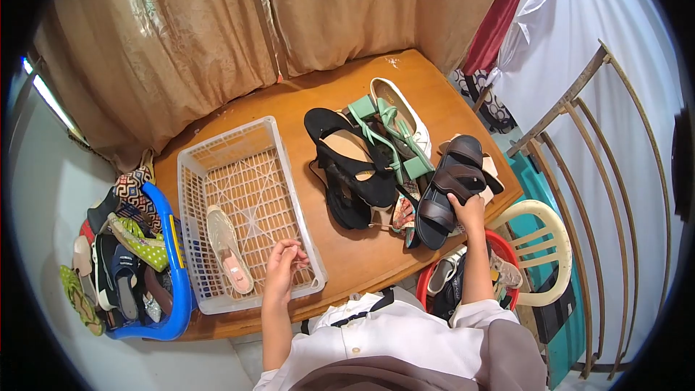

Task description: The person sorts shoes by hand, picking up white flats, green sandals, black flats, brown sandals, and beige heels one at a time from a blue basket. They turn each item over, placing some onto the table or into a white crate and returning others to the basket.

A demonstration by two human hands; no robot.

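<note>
My right hand (468, 211) grips the edge of a dark brown and black strap sandal (443, 199) at the right of the table, its thumb and fingers on the side of the strap. Nothing is held by my left hand (284, 264), which hovers over the near right edge of a white plastic basket (269, 174) with loosely bent fingers, partly apart. Inside the basket lies one beige flat shoe (230, 250). Left of the sandal are black wedge shoes (347, 166), green strappy heeled sandals (394, 130) and a white flat shoe (400, 110). Beige footwear (492, 174) partly shows behind the sandal.
A blue-rimmed basket (174, 261) full of mixed footwear stands at the left. Below the table's right edge is a red tub (510, 246) with more shoes, beside a cream plastic chair (546, 228). A metal rack (579, 108) stands at the right, and brown curtains (347, 14) hang behind the table.
</note>
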